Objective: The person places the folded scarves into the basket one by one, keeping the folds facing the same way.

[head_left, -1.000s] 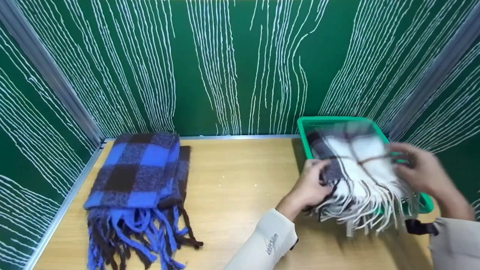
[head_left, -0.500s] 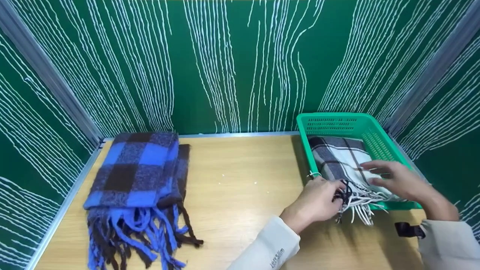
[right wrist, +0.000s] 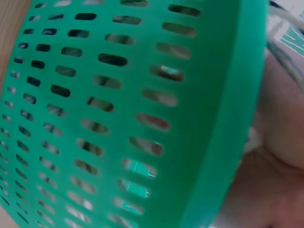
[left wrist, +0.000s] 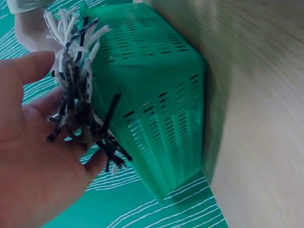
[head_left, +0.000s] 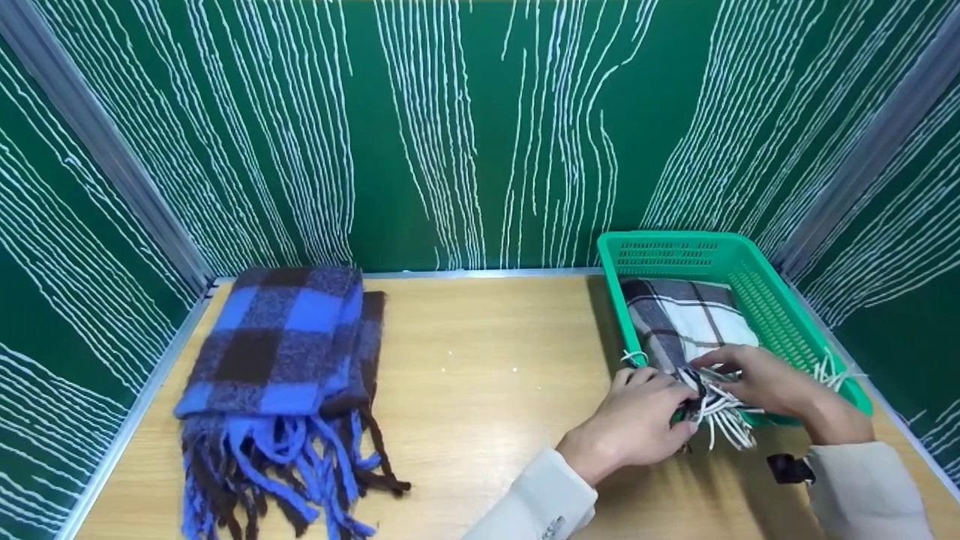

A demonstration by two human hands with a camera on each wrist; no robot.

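A folded grey-and-white plaid scarf (head_left: 694,311) lies in the green plastic basket (head_left: 784,307) on the right. Its fringe (head_left: 727,424) spills over the basket's front rim. My left hand (head_left: 637,416) grips the dark and white strands at the front left corner. Seen from the left wrist, those strands hang across the curled fingers, beside the basket's slotted wall (left wrist: 156,80). My right hand (head_left: 776,386) reaches over the rim, its thumb and index finger pinching at the fringe. In the right wrist view the basket wall (right wrist: 209,95) hides most of this hand (right wrist: 280,156).
A folded blue-and-brown checked scarf (head_left: 277,337) with thick tassels lies on the left of the wooden table (head_left: 480,420). White strands (head_left: 829,371) hang over the basket's right rim. Green panels (head_left: 480,135) with white wavy lines enclose the back and sides.
The plaid scarf has gone down into the basket from above its rim. My right hand has moved left and nearer, to the fringe; my left hand stays near the front left corner.
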